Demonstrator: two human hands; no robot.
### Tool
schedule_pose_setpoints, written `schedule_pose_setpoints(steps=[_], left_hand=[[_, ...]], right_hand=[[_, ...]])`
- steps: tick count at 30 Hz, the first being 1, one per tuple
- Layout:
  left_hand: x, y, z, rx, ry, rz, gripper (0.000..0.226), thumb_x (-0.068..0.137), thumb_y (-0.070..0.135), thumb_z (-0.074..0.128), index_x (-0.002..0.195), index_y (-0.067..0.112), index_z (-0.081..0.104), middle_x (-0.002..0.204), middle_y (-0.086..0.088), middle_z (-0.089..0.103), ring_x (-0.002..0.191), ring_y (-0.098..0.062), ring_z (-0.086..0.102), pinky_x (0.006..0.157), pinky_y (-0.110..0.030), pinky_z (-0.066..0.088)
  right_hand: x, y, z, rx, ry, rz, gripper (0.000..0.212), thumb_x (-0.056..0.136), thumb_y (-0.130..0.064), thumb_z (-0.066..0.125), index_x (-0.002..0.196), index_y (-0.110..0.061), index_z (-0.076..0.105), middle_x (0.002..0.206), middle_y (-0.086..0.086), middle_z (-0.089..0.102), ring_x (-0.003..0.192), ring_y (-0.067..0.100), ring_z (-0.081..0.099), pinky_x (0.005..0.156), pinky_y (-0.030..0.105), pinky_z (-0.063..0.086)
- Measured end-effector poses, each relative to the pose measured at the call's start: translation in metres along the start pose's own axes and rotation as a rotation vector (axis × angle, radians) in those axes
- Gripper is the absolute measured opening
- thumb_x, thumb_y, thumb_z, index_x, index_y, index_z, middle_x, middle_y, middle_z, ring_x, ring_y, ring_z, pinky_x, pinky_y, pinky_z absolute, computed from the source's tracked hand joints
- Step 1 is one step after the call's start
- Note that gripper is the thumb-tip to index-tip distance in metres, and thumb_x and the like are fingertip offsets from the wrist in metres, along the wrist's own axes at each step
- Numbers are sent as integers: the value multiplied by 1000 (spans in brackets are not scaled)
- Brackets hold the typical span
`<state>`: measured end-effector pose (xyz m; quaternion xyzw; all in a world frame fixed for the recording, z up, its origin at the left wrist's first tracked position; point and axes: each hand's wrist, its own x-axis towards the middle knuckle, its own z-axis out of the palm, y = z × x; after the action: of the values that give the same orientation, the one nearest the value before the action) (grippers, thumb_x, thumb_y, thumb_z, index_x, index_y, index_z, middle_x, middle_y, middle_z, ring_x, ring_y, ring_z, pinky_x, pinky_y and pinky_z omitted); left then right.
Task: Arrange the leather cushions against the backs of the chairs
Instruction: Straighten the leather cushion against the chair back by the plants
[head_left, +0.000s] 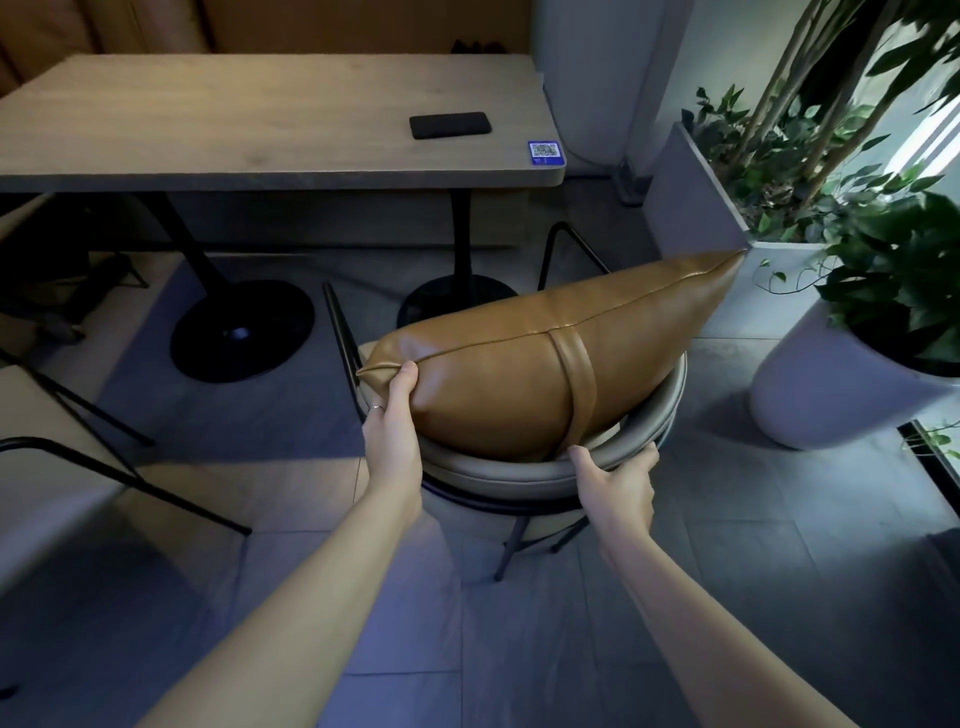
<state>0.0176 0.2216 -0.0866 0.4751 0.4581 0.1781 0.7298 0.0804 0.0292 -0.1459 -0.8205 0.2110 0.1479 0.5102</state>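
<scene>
A tan leather cushion (524, 364) with a strap across its middle lies tilted on a chair, its right corner raised toward the planter. The chair has a curved grey padded back (519, 470) and black metal legs. My left hand (392, 426) pinches the cushion's left corner, a ring on one finger. On the top rim of the chair's backrest, my right hand (615, 480) grips the padding, its thumb touching the cushion's strap.
A wooden table (234, 130) on black pedestal feet stands beyond the chair, with a black phone (450, 125) and a blue QR sticker (545, 153) on it. White planters (696, 208) with leafy plants crowd the right. Black legs of other chairs (104, 457) show left.
</scene>
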Motion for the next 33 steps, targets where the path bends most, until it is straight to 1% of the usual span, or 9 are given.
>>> schedule_pose_setpoints(steps=[2, 4, 6, 8, 14, 20, 24, 30, 33], left_hand=[[-2, -2, 2, -5, -7, 12, 92, 54, 75, 67, 132, 29, 62, 133, 3, 66, 122, -22, 59, 115, -46, 40], [-3, -3, 3, -23, -10, 18, 78, 59, 73, 67, 126, 33, 62, 130, 4, 66, 120, -21, 59, 114, -46, 40], [0, -4, 4, -38, -12, 19, 71, 64, 70, 67, 124, 33, 63, 129, 4, 66, 119, -21, 60, 114, -46, 41], [4, -4, 3, -39, -24, 18, 74, 64, 71, 68, 126, 31, 63, 131, 4, 65, 120, -21, 59, 114, -46, 41], [23, 11, -3, -24, -28, 16, 99, 53, 75, 70, 137, 24, 60, 134, 1, 65, 123, -25, 59, 113, -47, 41], [53, 28, -11, 0, -29, 33, 83, 55, 72, 73, 125, 26, 67, 121, 2, 73, 112, -24, 66, 107, -47, 48], [78, 42, -21, 13, -52, 31, 74, 55, 69, 76, 117, 30, 70, 114, 3, 77, 106, -22, 70, 102, -47, 52], [119, 69, -32, 62, -119, 59, 76, 56, 69, 75, 119, 26, 74, 108, 4, 80, 104, -21, 73, 101, -43, 54], [142, 87, -31, 67, -149, 54, 67, 70, 66, 74, 122, 23, 73, 109, 1, 80, 103, -22, 74, 101, -42, 55]], right_hand=[[1, 0, -3, 6, 6, 17, 101, 90, -40, 70, 165, -18, 7, 156, 17, 46, 136, 42, 49, 109, 53, 45], [1, -2, -5, 26, 12, 25, 97, 90, -39, 69, 165, -19, 11, 156, 17, 47, 135, 42, 51, 111, 54, 45], [0, -3, -4, 32, 19, 26, 96, 90, -39, 69, 165, -20, 12, 156, 16, 47, 134, 43, 52, 110, 54, 45], [-1, -4, -2, 35, 20, 18, 96, 91, -40, 69, 165, -20, 11, 157, 16, 47, 133, 43, 53, 110, 54, 46], [-4, -7, 14, 85, 12, -28, 103, 91, -49, 73, 166, -16, 10, 160, 14, 44, 142, 38, 47, 114, 54, 42], [-9, -21, 44, 99, -5, -17, 107, 91, -53, 71, 166, -16, 3, 166, 16, 31, 145, 42, 41, 108, 47, 41], [-13, -29, 69, 73, 15, 7, 107, 92, -54, 70, 165, -14, 3, 164, 22, 30, 139, 45, 46, 103, 47, 43], [-20, -51, 113, 59, -20, 52, 109, 94, -59, 64, 165, -15, -6, 165, 24, 19, 135, 48, 47, 100, 50, 46], [-18, -69, 133, 54, -48, 83, 111, 96, -59, 62, 164, -14, -14, 169, 27, 6, 138, 49, 45, 103, 49, 44]])
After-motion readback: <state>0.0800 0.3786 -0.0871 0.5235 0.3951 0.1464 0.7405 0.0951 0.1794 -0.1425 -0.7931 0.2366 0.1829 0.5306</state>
